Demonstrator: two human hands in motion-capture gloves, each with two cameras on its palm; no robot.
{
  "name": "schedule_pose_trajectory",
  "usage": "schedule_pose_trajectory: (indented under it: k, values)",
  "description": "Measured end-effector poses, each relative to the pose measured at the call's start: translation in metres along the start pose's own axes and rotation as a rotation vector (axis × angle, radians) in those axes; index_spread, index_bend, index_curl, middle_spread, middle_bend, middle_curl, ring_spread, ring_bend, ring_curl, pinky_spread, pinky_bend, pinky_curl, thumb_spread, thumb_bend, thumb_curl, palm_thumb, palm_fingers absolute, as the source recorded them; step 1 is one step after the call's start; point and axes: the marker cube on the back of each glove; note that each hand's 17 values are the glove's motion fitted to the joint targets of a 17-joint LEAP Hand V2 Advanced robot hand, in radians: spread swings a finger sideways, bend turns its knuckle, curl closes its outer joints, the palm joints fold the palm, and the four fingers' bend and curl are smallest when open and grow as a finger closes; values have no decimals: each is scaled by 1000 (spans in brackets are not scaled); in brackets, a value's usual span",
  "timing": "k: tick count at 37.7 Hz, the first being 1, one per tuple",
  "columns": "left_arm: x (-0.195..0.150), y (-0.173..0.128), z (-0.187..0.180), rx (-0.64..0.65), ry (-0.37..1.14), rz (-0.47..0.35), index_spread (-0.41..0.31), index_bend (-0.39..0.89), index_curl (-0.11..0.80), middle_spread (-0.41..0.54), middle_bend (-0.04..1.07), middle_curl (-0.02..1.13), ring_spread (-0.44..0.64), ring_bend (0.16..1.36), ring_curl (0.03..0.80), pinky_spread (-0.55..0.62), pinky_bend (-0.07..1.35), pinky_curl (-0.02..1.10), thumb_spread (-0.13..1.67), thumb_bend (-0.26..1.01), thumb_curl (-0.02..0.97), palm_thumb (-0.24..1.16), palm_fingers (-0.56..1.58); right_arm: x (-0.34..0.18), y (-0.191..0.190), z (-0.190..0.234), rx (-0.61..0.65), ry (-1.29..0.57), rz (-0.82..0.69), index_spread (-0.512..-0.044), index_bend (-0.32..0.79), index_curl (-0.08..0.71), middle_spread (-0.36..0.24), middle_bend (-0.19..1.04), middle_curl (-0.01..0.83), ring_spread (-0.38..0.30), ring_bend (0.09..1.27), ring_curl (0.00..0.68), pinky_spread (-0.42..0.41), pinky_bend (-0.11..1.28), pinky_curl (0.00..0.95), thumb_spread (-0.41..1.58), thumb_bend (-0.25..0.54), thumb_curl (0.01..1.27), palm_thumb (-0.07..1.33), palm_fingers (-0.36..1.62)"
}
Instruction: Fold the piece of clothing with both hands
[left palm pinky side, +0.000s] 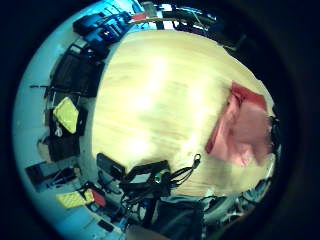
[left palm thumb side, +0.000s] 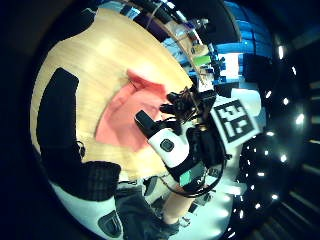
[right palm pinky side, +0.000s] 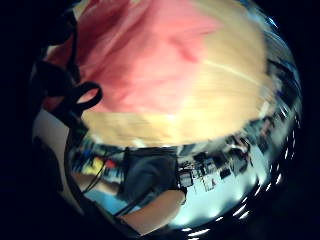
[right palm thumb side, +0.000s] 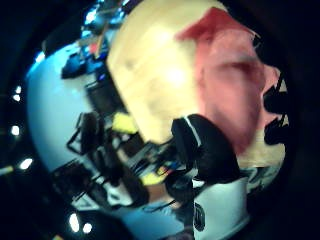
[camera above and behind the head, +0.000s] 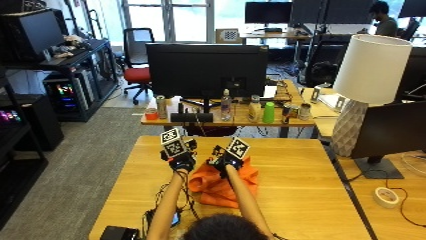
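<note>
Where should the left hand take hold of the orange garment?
Probably the near-left edge of the orange garment, coming in from the left hand side: the cloth lies bunched on the wooden table with that edge exposed, while the right hand is over its far part.

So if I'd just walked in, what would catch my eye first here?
Probably the orange garment, lying rumpled on the wooden table right before the person. Then the two black-gloved hands above it, left hand and right hand, and the big dark monitor on the desk behind.
</note>
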Motion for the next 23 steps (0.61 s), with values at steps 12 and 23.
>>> schedule_pose_trajectory:
  k: [12, 23]
  values:
    - [-9, -2, 1, -26, 4, 7, -90, 194, 432, 120, 142, 249, 234, 507, 290, 266, 362, 325, 1579, 98, 205, 347, 364, 25, 3, -62, 389, -16, -46, -256, 79, 30, -24, 277, 491, -99, 734, 454, -104, 887, 418, 1169, -22, 344, 620, 608]
    - [19, 2, 0, -50, -70, 72, -82, 176, 424, 129, 133, 237, 252, 517, 299, 283, 373, 338, 1506, 32, 180, 237, 313, 72, -3, -138, 605, 83, -272, -276, 164, 130, -19, 247, 462, 6, 535, 381, 125, 703, 344, 1243, -14, 311, 610, 454]
